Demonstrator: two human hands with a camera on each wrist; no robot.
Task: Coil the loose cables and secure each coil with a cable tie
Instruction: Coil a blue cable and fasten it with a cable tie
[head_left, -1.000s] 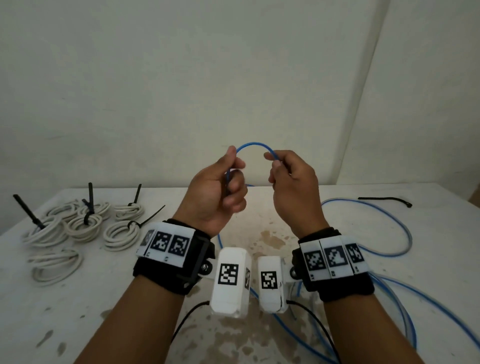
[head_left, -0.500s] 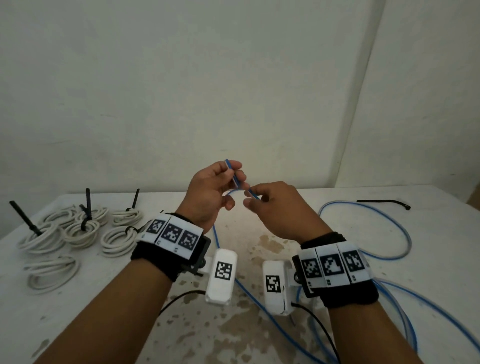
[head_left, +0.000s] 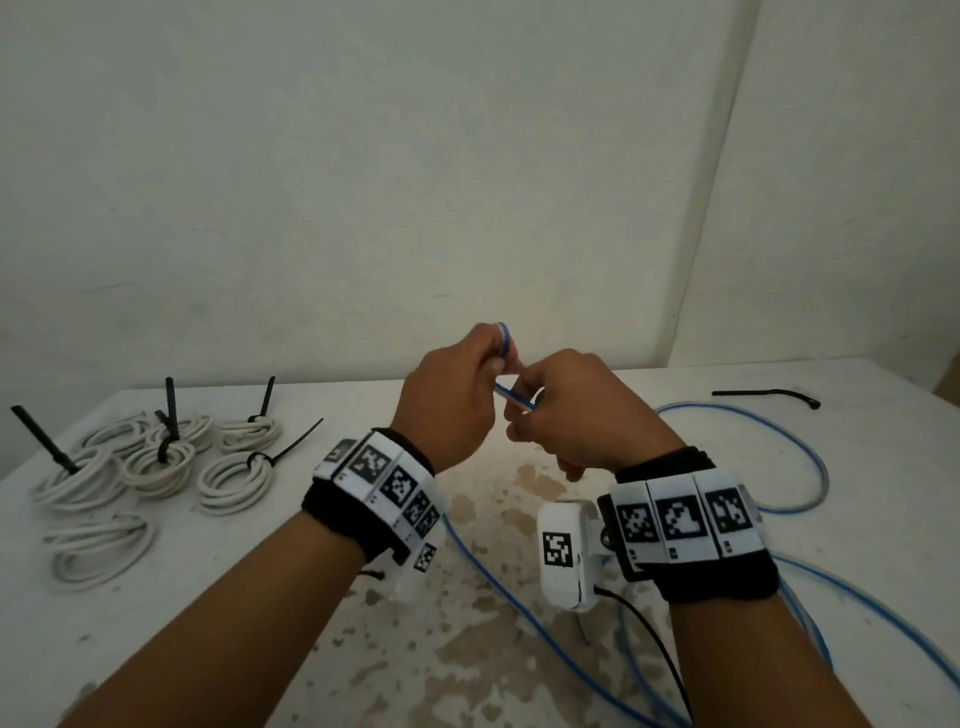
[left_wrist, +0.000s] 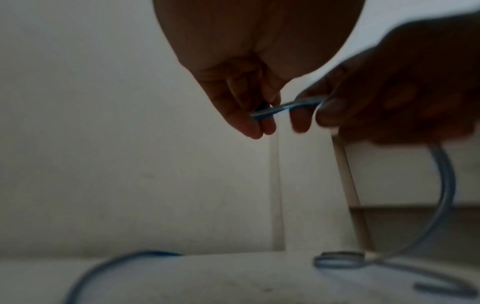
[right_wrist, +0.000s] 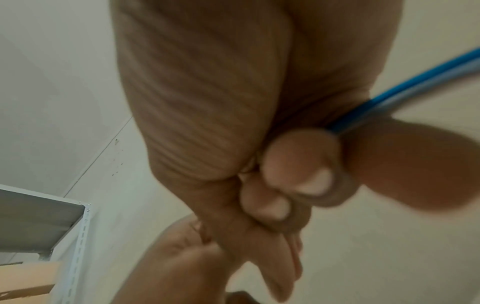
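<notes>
A long blue cable (head_left: 810, 457) sprawls in loops over the right half of the white table (head_left: 270, 613). Both hands hold a short stretch of it up above the table's middle. My left hand (head_left: 457, 395) pinches a tight small loop of the blue cable (left_wrist: 272, 110) at its fingertips. My right hand (head_left: 571, 410) grips the same cable (right_wrist: 405, 92) just to the right, fingers curled round it. The hands almost touch. A loose black cable tie (head_left: 763, 396) lies at the table's far right.
Several white cable coils (head_left: 234, 475), most bound with black ties (head_left: 169, 415) that stick up, lie at the table's left. One white coil (head_left: 93, 545) nearest me shows no tie. Walls stand close behind. Brown stains mark the table's middle.
The wide blue arch held between the hands has closed into a tight small loop. The hands have come together and dropped a little lower.
</notes>
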